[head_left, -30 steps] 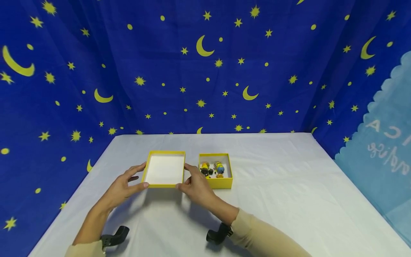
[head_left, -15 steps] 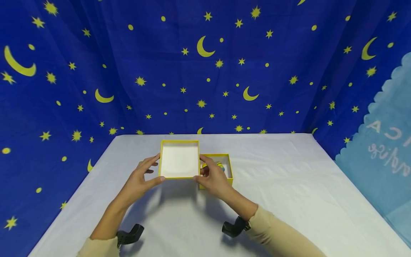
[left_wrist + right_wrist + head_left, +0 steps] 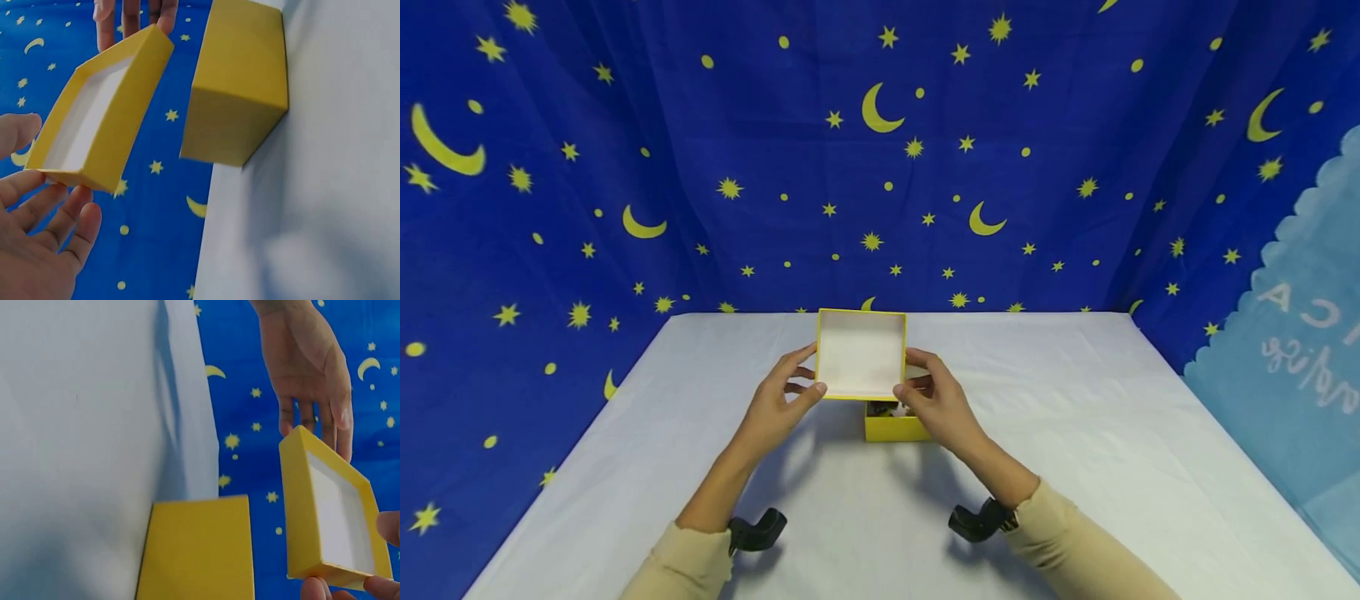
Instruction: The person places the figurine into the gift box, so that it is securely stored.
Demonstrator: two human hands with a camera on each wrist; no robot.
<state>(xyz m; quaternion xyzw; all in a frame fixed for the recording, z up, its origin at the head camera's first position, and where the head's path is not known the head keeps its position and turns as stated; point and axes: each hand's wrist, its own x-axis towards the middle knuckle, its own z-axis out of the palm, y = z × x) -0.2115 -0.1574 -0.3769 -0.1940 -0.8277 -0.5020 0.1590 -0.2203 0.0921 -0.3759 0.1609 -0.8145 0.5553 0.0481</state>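
A shallow yellow box lid (image 3: 861, 354) with a white inside is held up off the table, its hollow side toward the head camera. My left hand (image 3: 781, 408) pinches its left edge between thumb and fingers. On the opposite edge, my right hand (image 3: 942, 406) grips it the same way. Below and behind the lid stands a yellow box (image 3: 895, 429) on the table, mostly hidden in the head view. Dark bits of the small figures (image 3: 883, 408) inside it show under the lid's lower edge. Both wrist views show the lid (image 3: 134, 106) apart from the box (image 3: 200, 550).
A white cloth covers the table (image 3: 1112, 433). Behind it hangs a blue curtain (image 3: 775, 150) with yellow moons and stars. A light-blue panel (image 3: 1292, 350) with white lettering is at the right. Each wrist carries a black camera mount (image 3: 758, 531).
Both hands have carried the lid rightward and upward, from left of the box to a place over it. The lid has tilted more upright and now hides most of the box and figures.
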